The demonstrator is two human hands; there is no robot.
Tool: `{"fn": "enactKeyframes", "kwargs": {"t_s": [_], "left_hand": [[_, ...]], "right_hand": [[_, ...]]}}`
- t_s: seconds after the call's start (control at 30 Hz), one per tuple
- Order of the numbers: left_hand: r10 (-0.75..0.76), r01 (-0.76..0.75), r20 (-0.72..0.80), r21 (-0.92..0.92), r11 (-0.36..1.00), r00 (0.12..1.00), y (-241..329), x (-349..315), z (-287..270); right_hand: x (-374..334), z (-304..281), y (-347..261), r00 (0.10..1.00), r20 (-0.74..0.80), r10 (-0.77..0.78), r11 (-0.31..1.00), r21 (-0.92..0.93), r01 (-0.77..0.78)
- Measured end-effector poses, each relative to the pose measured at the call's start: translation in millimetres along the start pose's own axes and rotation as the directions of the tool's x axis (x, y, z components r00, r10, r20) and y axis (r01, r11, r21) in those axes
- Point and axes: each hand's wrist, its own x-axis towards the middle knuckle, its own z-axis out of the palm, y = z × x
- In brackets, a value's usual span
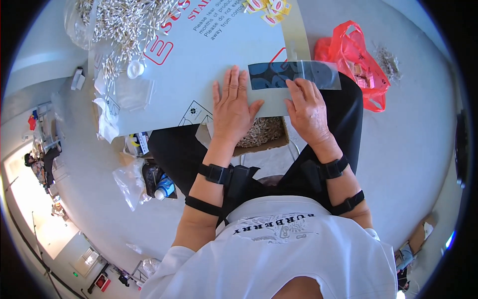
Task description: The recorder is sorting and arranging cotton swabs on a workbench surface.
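Observation:
My left hand (233,104) lies flat on the pale printed board (199,65), fingers stretched out and thumb spread to the right. Nothing is in it. To its right a dark, see-through plastic sheet or flat bag (269,77), paler at its right end, lies along the board's right side and reaches over my right thigh. My right hand (306,112) is at the sheet's near edge, its slightly bent fingertips resting on the sheet and its thumb apart. Below the board's near edge, between my legs, a cardboard box (261,133) holds many small thin pale pieces.
A heap of cotton swabs (127,25) covers the board's far left, with a white round lid (135,69) and a clear plastic bag (134,94) nearer. Yellow-and-white packets (271,10) lie at the far edge. A red plastic bag (348,55) and scattered swabs (388,62) are on the floor at right.

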Motion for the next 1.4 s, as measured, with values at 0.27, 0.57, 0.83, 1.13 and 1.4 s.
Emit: {"fn": "enactKeyframes", "kwargs": {"t_s": [0.27, 0.57, 0.83, 1.13, 1.4], "left_hand": [[0.031, -0.037, -0.036, -0.182, 0.983, 0.999, -15.9, -3.2, -7.9], [0.065, -0.121, -0.127, -0.510, 0.852, 0.990, -45.1, -6.7, -2.4], [-0.231, -0.145, -0.214, -0.948, 0.283, 0.949, -50.4, -9.9, -0.9], [-0.245, -0.169, -0.219, -0.963, 0.208, 0.944, -55.9, -9.7, 5.2], [-0.252, -0.155, -0.216, -0.958, 0.242, 0.943, -54.8, -11.6, 3.6]], "right_hand": [[-3.9, 26.0, -14.2, 0.958, 0.281, -0.052, 0.984, -0.149, 0.097], [-2.0, 48.1, -26.3, 0.971, 0.222, -0.094, 0.985, -0.117, 0.123], [1.5, 59.2, -43.8, 0.959, 0.259, -0.115, 0.970, -0.178, 0.165], [2.1, 57.4, -59.4, 0.879, 0.403, -0.256, 0.940, -0.106, 0.323], [2.7, 53.2, -57.6, 0.863, 0.390, -0.323, 0.939, 0.019, 0.342]]}}
